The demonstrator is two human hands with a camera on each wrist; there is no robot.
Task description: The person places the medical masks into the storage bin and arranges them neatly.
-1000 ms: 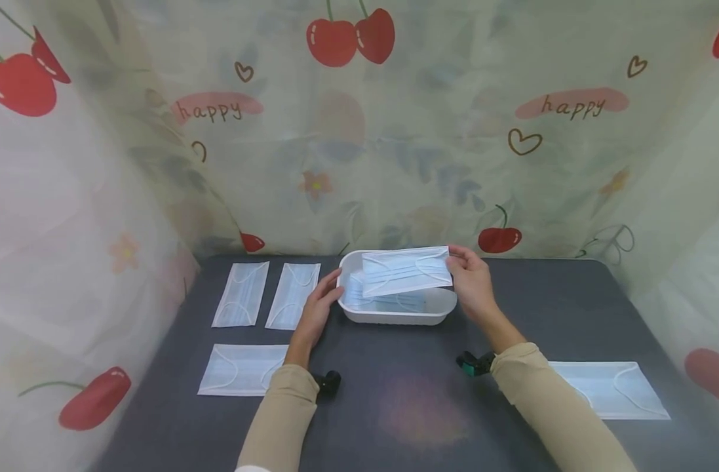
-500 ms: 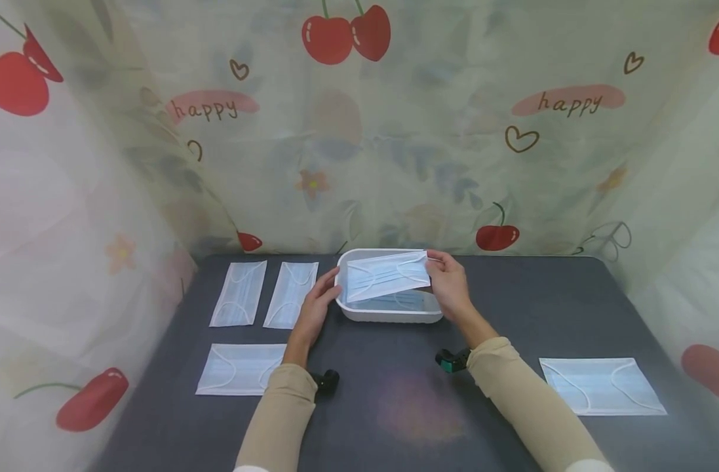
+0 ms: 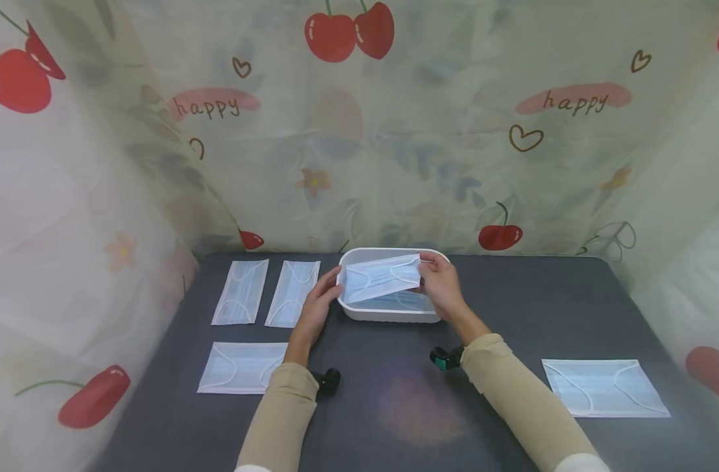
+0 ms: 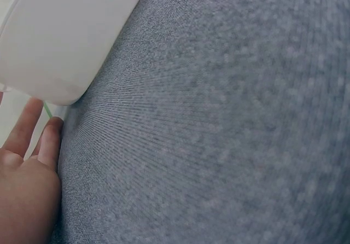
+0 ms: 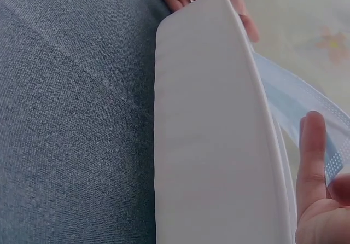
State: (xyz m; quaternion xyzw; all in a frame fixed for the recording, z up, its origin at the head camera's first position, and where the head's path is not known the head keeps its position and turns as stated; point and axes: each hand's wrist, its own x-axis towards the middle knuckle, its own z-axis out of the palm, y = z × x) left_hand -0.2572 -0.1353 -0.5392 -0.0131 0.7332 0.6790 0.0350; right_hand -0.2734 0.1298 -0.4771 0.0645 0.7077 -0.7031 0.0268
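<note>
My right hand (image 3: 443,285) pinches the right end of a pale blue face mask (image 3: 379,276), held slanting over a white plastic box (image 3: 394,316). The mask's left end reaches inside the box near its left wall. More blue mask material (image 3: 409,301) lies in the box beneath. My left hand (image 3: 316,308) holds the box's left end, with a fingertip over the rim in the right wrist view. In the left wrist view its fingers (image 4: 49,143) are beside the box's outer wall, and their grip is partly hidden.
Two masks lie upright on the dark table (image 3: 512,308) at left, one mask (image 3: 240,293) beside another (image 3: 292,294). A crosswise mask (image 3: 244,368) lies nearer, partly behind the left arm. Another mask (image 3: 605,388) lies at right. A printed curtain (image 3: 418,131) stands behind.
My right hand has moved left and slightly down, bringing the mask farther over the box and tilting it more. My left hand stays at the box's end.
</note>
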